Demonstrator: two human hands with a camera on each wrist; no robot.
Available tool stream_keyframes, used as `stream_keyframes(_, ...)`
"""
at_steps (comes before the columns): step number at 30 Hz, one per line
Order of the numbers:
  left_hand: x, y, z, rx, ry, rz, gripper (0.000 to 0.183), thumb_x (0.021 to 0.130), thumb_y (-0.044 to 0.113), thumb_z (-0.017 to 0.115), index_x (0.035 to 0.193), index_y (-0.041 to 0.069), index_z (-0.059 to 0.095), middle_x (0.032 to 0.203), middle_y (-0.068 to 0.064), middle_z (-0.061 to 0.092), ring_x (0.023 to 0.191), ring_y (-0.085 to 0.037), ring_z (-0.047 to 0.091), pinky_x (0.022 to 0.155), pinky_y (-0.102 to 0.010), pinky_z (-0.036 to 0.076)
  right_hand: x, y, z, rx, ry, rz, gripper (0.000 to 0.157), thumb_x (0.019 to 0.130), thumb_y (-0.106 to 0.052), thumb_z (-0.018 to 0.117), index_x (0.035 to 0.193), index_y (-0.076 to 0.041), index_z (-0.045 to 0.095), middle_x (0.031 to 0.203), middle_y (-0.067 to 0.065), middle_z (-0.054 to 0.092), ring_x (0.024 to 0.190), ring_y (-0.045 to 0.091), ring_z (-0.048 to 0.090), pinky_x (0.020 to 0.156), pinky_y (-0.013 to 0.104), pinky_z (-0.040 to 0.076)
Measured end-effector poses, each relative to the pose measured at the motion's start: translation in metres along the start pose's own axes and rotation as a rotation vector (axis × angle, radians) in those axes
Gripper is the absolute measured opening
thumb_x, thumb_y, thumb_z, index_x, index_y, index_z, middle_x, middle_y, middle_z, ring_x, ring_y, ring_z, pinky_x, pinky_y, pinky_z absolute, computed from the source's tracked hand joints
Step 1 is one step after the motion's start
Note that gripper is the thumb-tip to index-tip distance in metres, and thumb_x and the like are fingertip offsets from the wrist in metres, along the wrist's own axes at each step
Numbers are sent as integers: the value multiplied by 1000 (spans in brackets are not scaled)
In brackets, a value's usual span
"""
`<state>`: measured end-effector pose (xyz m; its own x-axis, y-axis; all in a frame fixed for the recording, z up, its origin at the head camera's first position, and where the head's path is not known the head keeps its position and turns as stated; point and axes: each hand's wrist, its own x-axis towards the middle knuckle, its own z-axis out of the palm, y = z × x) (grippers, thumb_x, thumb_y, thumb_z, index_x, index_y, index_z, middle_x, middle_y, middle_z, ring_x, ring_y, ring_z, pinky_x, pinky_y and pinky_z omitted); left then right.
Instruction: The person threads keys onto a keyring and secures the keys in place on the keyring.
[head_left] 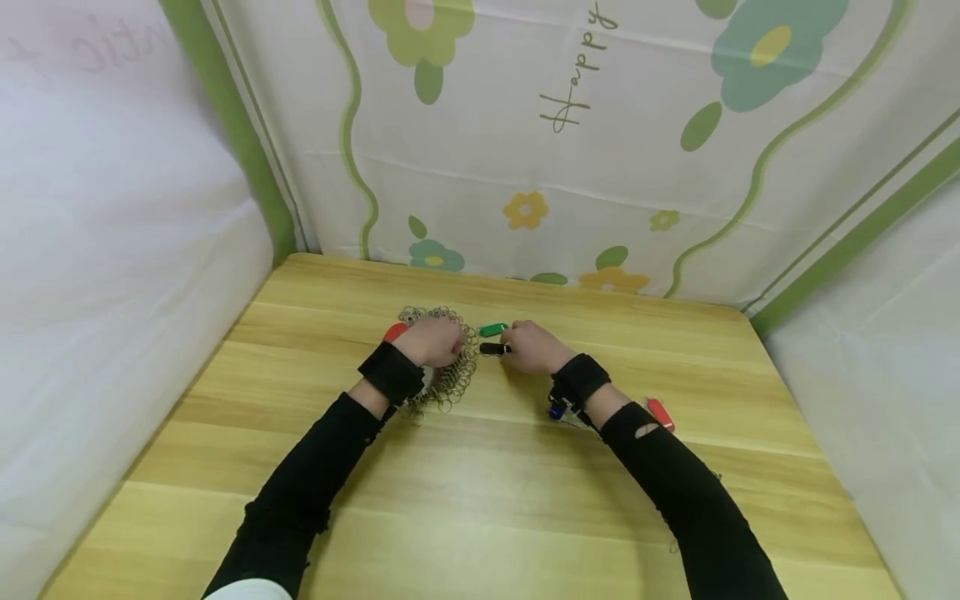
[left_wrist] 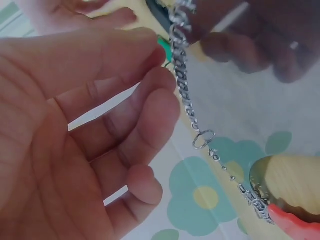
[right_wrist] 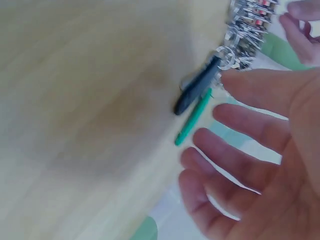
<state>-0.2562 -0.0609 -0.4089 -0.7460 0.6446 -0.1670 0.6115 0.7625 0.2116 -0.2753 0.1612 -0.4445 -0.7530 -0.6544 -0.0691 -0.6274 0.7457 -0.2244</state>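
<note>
- Right wrist view: the right hand's [right_wrist: 280, 185] fingers are parted, loosely bent, gripping nothing; a black tag [right_wrist: 197, 86] and green tag [right_wrist: 194, 117] lie just beyond thumb and index tips.
- Left hand [head_left: 432, 340]: bent fingertips beside metal rings [head_left: 463, 367]; cannot tell whether they pinch any.
- Farther out: red tag [head_left: 661, 415].

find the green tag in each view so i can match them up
Head: green tag near centre, left of the right hand.
Left wrist: sliver of green tag, top centre, beside the rings.
Right wrist: right of centre, beside the black tag.
Shared landmark: the rings.
</note>
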Motion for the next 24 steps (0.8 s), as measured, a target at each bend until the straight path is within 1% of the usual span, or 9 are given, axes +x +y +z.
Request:
stream_keyframes(3, 0, 4, 1, 19, 19, 21, 41, 91, 1, 54, 61, 17, 31, 59, 3, 18, 54, -12, 19, 54, -27, 22, -16, 3, -7, 5, -27, 25, 19, 92, -13, 61, 105, -1, 68, 93, 9, 61, 80, 18, 55, 74, 34, 46)
stream_keyframes(6, 1, 8, 3, 52, 22, 22, 43, 89, -2, 53, 59, 18, 29, 58, 4, 16, 52, -11, 17, 51, -27, 20, -35, 7, -10, -14, -55, 34, 19, 95, -12, 57, 105, -1, 67, 92, 8, 62, 81, 18, 56, 75, 34, 47)
stream_keyframes(9, 2, 11, 6, 97, 8, 10, 44, 90, -1, 53, 57, 18, 32, 56, 4, 18, 51, -11, 20, 50, -26, 22, -53, 11, -10, -42, -75, 39, 18, 96, -11, 55, 105, -1, 67, 93, 8, 62, 82, 19, 58, 75, 34, 48)
stream_keyframes(13, 4, 17, 8, 139, -15, 10, 40, 92, 0, 54, 57, 17, 43, 54, 5, 33, 51, -11, 29, 51, -25, 29, -76, 14, -8, -64, -86, 37, 18, 94, -7, 55, 106, -1, 67, 95, 10, 61, 84, 20, 60, 75, 34, 50)
stream_keyframes(16, 4, 23, 9, 196, -27, 10, 34, 93, 2, 55, 62, 15, 53, 59, 3, 46, 53, -12, 36, 52, -26, 33, -90, 16, -5, -69, -95, 40, 18, 93, -7, 55, 106, -3, 67, 95, 8, 61, 80, 17, 59, 73, 31, 49)
stream_keyframes(18, 4, 26, 9, 248, -31, 11, 29, 92, 3, 56, 65, 13, 58, 63, 0, 52, 54, -12, 38, 52, -27, 33, -98, 18, -3, -61, -99, 39, 19, 92, -6, 55, 105, -4, 68, 94, 7, 60, 79, 15, 57, 72, 30, 49)
stream_keyframes(21, 4, 29, 10, 319, -37, 13, 22, 91, 3, 58, 71, 11, 62, 68, -3, 57, 54, -12, 39, 51, -27, 33, -107, 18, -2, -37, -90, 22, 18, 90, -3, 57, 104, -3, 68, 94, 7, 60, 79, 14, 57, 71, 30, 49)
stream_keyframes(24, 3, 32, 11, 345, -25, 26, 16, 90, 2, 59, 77, 9, 66, 71, -6, 60, 54, -12, 41, 51, -27, 35, -113, 17, -2, -34, -64, -2, 17, 88, -1, 60, 103, -2, 69, 93, 8, 60, 80, 17, 58, 70, 31, 49)
